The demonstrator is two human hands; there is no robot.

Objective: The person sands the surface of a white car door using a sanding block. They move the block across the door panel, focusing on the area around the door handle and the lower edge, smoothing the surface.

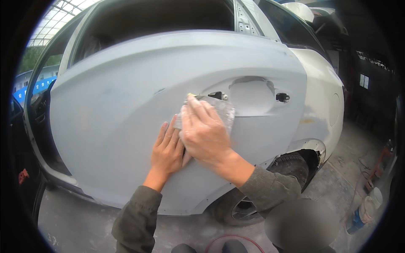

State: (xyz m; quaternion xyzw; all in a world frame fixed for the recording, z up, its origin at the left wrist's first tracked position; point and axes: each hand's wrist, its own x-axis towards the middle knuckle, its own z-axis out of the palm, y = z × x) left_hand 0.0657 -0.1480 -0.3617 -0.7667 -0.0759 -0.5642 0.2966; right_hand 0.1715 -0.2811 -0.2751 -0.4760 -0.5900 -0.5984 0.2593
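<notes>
A grey primed car door (114, 122) fills the middle of the view, its surface dusty and matt. My right hand (204, 133) presses a grey sheet of sandpaper (228, 110) against the door, just below and left of the handle opening (217, 95). A small yellowish bit shows at its fingertips; whether it belongs to the sheet I cannot tell. Pale dust coats the fingers. My left hand (168, 147) lies flat on the door beside the right one, fingers stretched out and holding nothing. The sheet's left edge reaches close to the left fingertips.
Right of the hands are a recessed handle cup (252, 97) and a second dark hole (282, 97). The white rear panel (322, 80) and rear wheel (244, 208) lie beyond. A red hose (236, 236) runs by my feet. Buckets (358, 217) stand at the far right.
</notes>
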